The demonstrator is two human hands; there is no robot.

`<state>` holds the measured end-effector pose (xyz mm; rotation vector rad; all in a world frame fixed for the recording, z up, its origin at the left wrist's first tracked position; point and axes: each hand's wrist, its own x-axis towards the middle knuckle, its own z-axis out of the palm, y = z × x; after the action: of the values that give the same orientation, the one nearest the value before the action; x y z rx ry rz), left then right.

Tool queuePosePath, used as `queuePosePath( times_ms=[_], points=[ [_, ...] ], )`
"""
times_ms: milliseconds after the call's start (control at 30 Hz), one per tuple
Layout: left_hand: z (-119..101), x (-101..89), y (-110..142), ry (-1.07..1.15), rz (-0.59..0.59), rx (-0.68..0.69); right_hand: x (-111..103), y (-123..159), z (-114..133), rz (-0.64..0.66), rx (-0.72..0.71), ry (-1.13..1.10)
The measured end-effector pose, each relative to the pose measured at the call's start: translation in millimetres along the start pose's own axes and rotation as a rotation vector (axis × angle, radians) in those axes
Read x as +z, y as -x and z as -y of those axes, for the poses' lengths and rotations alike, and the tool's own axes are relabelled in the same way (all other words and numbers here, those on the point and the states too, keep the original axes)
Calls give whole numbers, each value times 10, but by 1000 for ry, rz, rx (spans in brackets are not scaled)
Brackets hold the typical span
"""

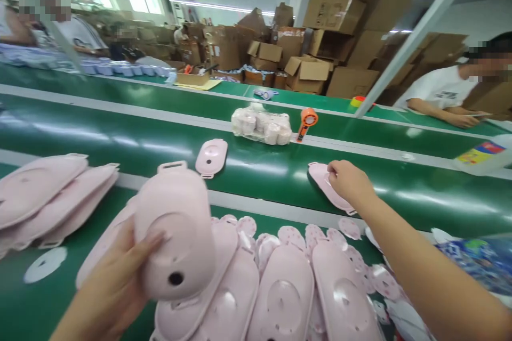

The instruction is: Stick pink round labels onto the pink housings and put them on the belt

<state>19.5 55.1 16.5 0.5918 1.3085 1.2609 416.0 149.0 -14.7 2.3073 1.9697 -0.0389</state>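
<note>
My left hand grips a pink oval plastic cover, thumb on its face. That cover has a slotted tab on top and a dark round hole low down. Over the green belt, my right hand is closed, fingers pinched at another pink plastic cover that lies slantwise there; the fingertips are partly hidden. A smaller-looking pink cover rests on the belt between the hands. Several more pink covers lean in a row in front of me, with round patterned discs behind them.
At left lies a stack of pink covers near a white disc. A bagged bundle of white rolls and an orange handheld fan stand beyond the belt. A bottle is at right. Co-workers sit across; cardboard boxes rise behind.
</note>
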Motion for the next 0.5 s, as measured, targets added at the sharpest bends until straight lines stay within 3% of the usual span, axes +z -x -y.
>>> queuePosePath(
  times_ms=[133, 233, 367, 500],
  points=[
    [24, 176, -49, 80, 167, -1, -130, 168, 344, 305, -299, -62],
    [62, 172, -87, 96, 256, 35, -115, 336, 613, 448, -394, -34],
    [62, 12, -124, 91, 202, 56, 4, 469, 895, 431, -439, -22],
    [86, -182, -175, 62, 140, 125, 108, 457, 956, 553, -458, 14]
  ],
)
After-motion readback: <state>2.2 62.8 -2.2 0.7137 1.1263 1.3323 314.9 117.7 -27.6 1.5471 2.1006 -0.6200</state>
